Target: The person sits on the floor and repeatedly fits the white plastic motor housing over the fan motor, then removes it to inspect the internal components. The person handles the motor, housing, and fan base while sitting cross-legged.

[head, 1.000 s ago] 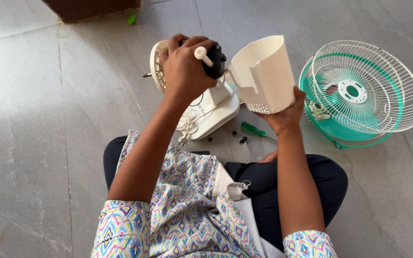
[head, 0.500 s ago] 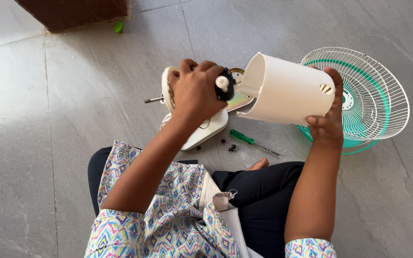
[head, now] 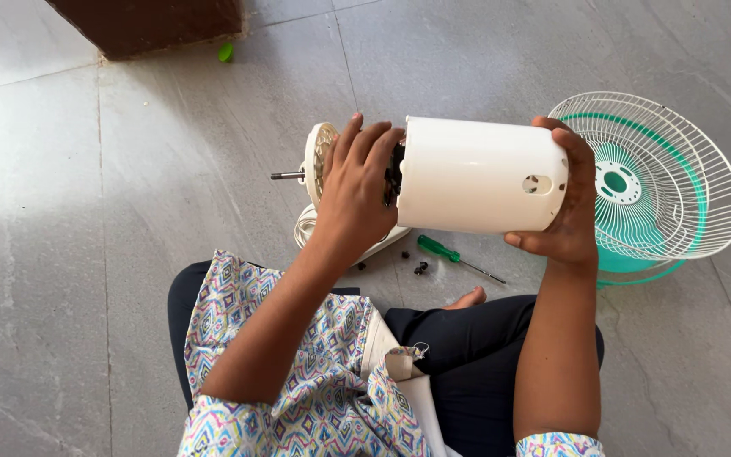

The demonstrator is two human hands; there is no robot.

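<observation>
Screws (head: 420,268) and green screwdriver (head: 446,250) lie on the floor (head: 129,211) just past the knees. Above them, left hand (head: 357,190) grips the motor (head: 323,165), fingers wrapped round it, shaft pointing left. Right hand (head: 564,216) clasps the white cover (head: 480,175); half a second ago it was tilted and apart, now level and sleeved over the motor's rear. Fan guard (head: 670,178) lies beyond, right.
</observation>
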